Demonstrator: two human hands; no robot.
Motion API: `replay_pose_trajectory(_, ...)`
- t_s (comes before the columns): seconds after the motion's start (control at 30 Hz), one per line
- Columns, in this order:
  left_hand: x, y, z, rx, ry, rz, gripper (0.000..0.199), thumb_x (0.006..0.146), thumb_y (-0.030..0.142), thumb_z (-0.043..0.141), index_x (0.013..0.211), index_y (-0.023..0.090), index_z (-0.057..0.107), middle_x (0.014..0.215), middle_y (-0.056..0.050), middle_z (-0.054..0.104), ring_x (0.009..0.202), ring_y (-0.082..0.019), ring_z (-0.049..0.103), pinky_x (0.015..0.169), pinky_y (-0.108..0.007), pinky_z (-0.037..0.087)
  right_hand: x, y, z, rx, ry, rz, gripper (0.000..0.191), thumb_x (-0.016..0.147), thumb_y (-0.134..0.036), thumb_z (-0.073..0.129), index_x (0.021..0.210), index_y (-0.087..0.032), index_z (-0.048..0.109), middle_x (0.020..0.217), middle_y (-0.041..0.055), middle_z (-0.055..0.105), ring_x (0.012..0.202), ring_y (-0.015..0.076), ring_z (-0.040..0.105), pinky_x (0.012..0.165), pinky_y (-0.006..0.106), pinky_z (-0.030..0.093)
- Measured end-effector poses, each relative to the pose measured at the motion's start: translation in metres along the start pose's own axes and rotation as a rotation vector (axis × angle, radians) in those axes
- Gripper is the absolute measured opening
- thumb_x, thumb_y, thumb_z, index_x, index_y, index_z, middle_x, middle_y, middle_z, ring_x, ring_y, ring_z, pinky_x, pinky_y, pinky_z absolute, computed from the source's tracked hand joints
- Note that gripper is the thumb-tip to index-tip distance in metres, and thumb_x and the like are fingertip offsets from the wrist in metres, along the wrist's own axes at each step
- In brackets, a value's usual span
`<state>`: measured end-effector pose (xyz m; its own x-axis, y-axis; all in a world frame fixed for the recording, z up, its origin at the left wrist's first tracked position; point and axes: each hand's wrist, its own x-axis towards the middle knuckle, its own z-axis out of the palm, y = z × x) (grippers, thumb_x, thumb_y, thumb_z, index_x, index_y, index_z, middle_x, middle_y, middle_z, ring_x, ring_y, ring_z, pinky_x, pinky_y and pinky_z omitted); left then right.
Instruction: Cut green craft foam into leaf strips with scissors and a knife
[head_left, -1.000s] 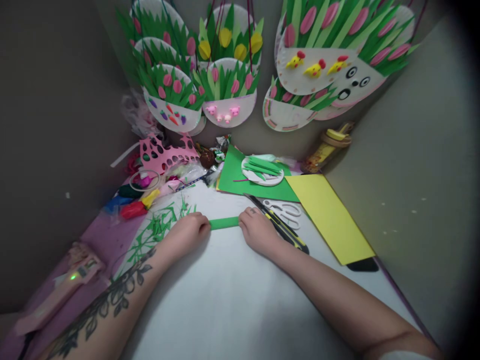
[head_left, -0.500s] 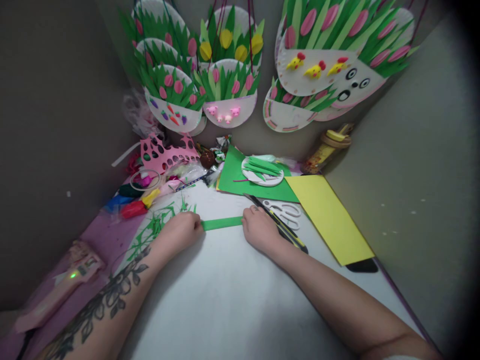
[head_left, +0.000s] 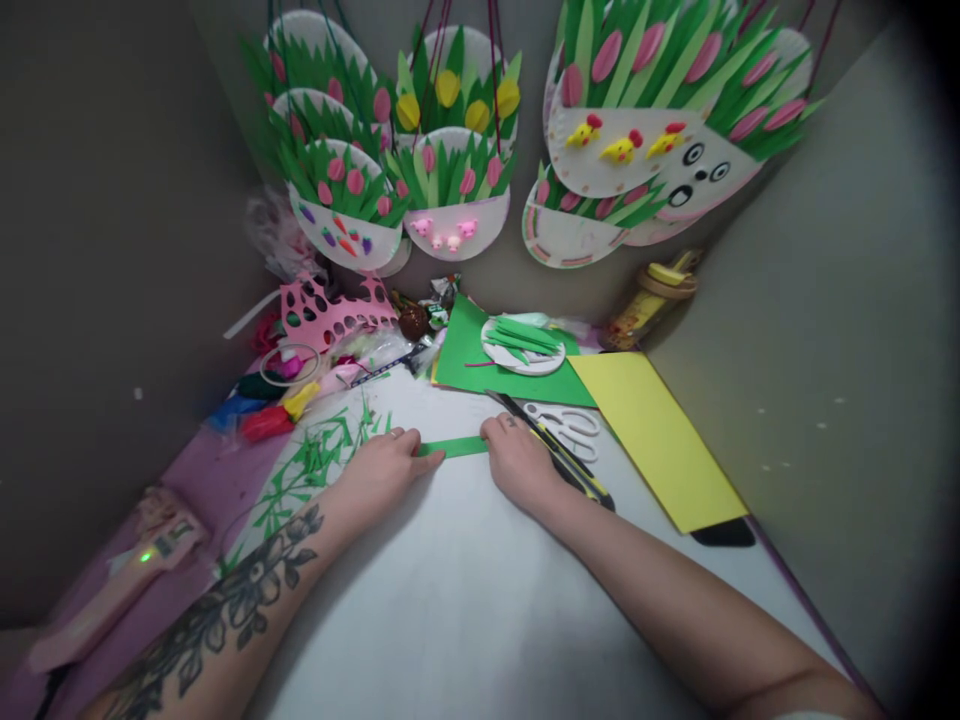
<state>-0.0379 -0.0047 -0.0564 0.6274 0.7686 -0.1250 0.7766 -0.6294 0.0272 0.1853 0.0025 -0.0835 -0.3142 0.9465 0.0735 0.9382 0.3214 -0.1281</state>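
Observation:
A narrow green paper strip (head_left: 465, 446) stretches between my two hands, low over the white tabletop. My left hand (head_left: 386, 468) is at its left end, thumb extended along the strip and the other fingers curled on it. At the right end, my right hand (head_left: 517, 455) pinches the paper with closed fingers. Beside the right hand lie a black and yellow utility knife (head_left: 574, 468) and white-handled scissors (head_left: 574, 428). Green paper scraps (head_left: 322, 450) are scattered to the left of my left hand.
Behind my hands, a white paper plate (head_left: 491, 355) with cut green strips rests on green sheets (head_left: 459, 345). Yellow paper (head_left: 660, 440) lies at the right, a pink glue gun (head_left: 127, 580) at the left. Decorated paper-plate baskets (head_left: 457, 225) hang on the wall.
My left hand has slid right along the strip, shortening the visible stretch, and its thumb now points out over the paper. The right hand stays nearly in place.

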Motion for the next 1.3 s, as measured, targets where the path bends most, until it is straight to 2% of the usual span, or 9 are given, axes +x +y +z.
replay_pose_trajectory(0.17, 0.0, 0.001, 0.0, 0.034, -0.007, 0.018, 0.037, 0.094, 0.026, 0.033, 0.125, 0.03, 0.053, 0.088, -0.005, 0.053, 0.081, -0.02, 0.049, 0.071, -0.029, 0.035, -0.008, -0.005, 0.002, 0.127, -0.013, -0.318, 0.045, 0.084, -0.008, 0.045, 0.123, -0.028, 0.055, 0.128, 0.0083, 0.05, 0.115, 0.0228, 0.039, 0.093, 0.037, 0.032)
replay_pose_trajectory(0.23, 0.0, 0.004, -0.004, 0.04, -0.018, 0.014, 0.037, 0.093, 0.024, 0.034, 0.125, 0.028, 0.053, 0.088, -0.006, 0.053, 0.081, -0.019, 0.05, 0.071, -0.029, 0.036, -0.011, -0.009, 0.001, 0.102, -0.035, -0.354, 0.047, 0.084, -0.009, 0.046, 0.127, -0.029, 0.053, 0.137, 0.0086, 0.045, 0.123, 0.0251, 0.033, 0.096, 0.041, 0.028)
replay_pose_trajectory(0.33, -0.002, 0.01, -0.013, 0.038, -0.037, -0.018, 0.036, 0.092, 0.021, 0.035, 0.121, 0.024, 0.056, 0.086, -0.008, 0.056, 0.08, -0.021, 0.053, 0.07, -0.03, 0.038, -0.015, -0.011, -0.005, 0.024, -0.048, -0.303, 0.043, 0.085, -0.013, 0.046, 0.125, -0.025, 0.056, 0.14, 0.0094, 0.043, 0.129, 0.0281, 0.028, 0.099, 0.044, 0.025)
replay_pose_trajectory(0.53, -0.013, 0.013, -0.025, 0.051, -0.143, -0.169, 0.034, 0.089, 0.016, 0.034, 0.094, 0.011, 0.067, 0.083, -0.015, 0.062, 0.081, -0.026, 0.059, 0.067, -0.036, 0.043, -0.019, 0.0, -0.017, -0.131, -0.131, -0.157, 0.04, 0.085, -0.013, 0.044, 0.121, -0.018, 0.06, 0.135, 0.0125, 0.049, 0.127, 0.0314, 0.035, 0.096, 0.045, 0.029)
replay_pose_trajectory(0.77, -0.019, 0.013, -0.028, 0.048, -0.199, -0.188, 0.029, 0.081, 0.008, 0.04, 0.086, 0.008, 0.068, 0.082, -0.016, 0.065, 0.079, -0.027, 0.063, 0.068, -0.037, 0.046, -0.019, 0.004, -0.017, -0.167, -0.127, -0.156, 0.036, 0.086, -0.01, 0.039, 0.114, -0.013, 0.062, 0.128, 0.0131, 0.055, 0.122, 0.0298, 0.039, 0.095, 0.043, 0.031)
replay_pose_trajectory(0.87, -0.02, 0.005, -0.028, 0.011, -0.161, -0.216, 0.026, 0.078, 0.009, 0.043, 0.081, 0.011, 0.068, 0.081, -0.014, 0.065, 0.078, -0.025, 0.063, 0.067, -0.034, 0.045, -0.017, 0.004, -0.015, -0.157, -0.104, -0.172, 0.034, 0.085, -0.009, 0.041, 0.111, -0.013, 0.063, 0.125, 0.0127, 0.057, 0.119, 0.0273, 0.041, 0.094, 0.04, 0.032)
replay_pose_trajectory(1.0, -0.021, -0.007, -0.027, -0.019, 0.046, -0.339, 0.031, 0.083, 0.012, 0.039, 0.092, 0.018, 0.069, 0.09, -0.01, 0.064, 0.082, -0.021, 0.062, 0.067, -0.03, 0.043, -0.015, 0.005, -0.016, -0.145, -0.087, -0.191, 0.03, 0.082, -0.007, 0.044, 0.103, -0.013, 0.065, 0.117, 0.0136, 0.06, 0.112, 0.0258, 0.046, 0.091, 0.038, 0.034)
replay_pose_trajectory(1.13, -0.018, -0.004, -0.022, -0.038, 0.075, -0.217, 0.036, 0.086, 0.014, 0.038, 0.111, 0.023, 0.064, 0.098, -0.009, 0.062, 0.089, -0.02, 0.058, 0.072, -0.029, 0.041, -0.014, 0.004, -0.017, -0.139, -0.077, -0.198, 0.027, 0.081, -0.006, 0.045, 0.097, -0.013, 0.065, 0.109, 0.014, 0.062, 0.104, 0.0255, 0.05, 0.086, 0.037, 0.035)
replay_pose_trajectory(1.3, -0.012, 0.005, -0.006, -0.085, 0.009, -0.129, 0.034, 0.092, 0.022, 0.033, 0.11, 0.022, 0.062, 0.097, -0.008, 0.061, 0.088, -0.02, 0.055, 0.075, -0.029, 0.04, -0.015, 0.008, -0.011, -0.056, -0.013, -0.162, 0.027, 0.081, -0.006, 0.045, 0.098, -0.013, 0.065, 0.104, 0.012, 0.064, 0.1, 0.0221, 0.052, 0.086, 0.033, 0.036)
